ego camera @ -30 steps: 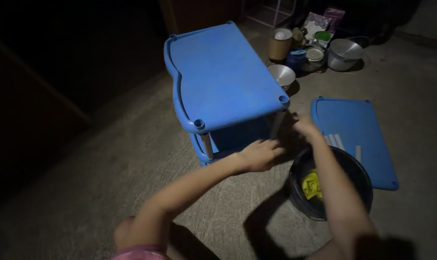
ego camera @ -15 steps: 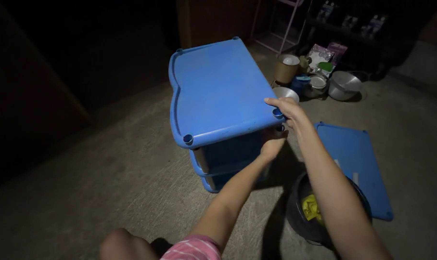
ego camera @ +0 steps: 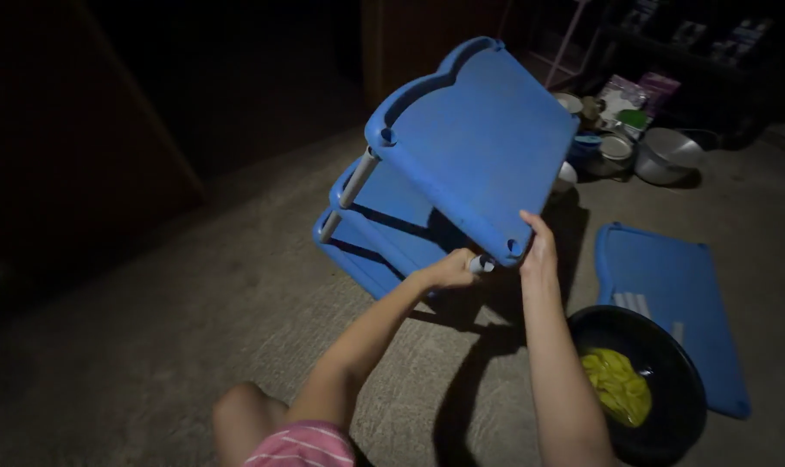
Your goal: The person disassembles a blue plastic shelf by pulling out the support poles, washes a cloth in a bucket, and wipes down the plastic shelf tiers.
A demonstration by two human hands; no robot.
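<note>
A rough grey concrete floor (ego camera: 194, 329) lies lit only near the camera, falling off into darkness at the left, where a dark wooden panel (ego camera: 81, 147) leans or stands in shadow. At the far right, a steel pot (ego camera: 666, 156), small bowls and a purple packet (ego camera: 660, 86) crowd the floor before dark shelving (ego camera: 712, 43). A pale pink wire rack (ego camera: 574, 43) rises dimly behind.

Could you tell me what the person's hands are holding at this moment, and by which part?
Both hold the tilted blue plastic shelf rack: right hand on the top shelf's near corner, left hand around the grey post beneath it.
</note>
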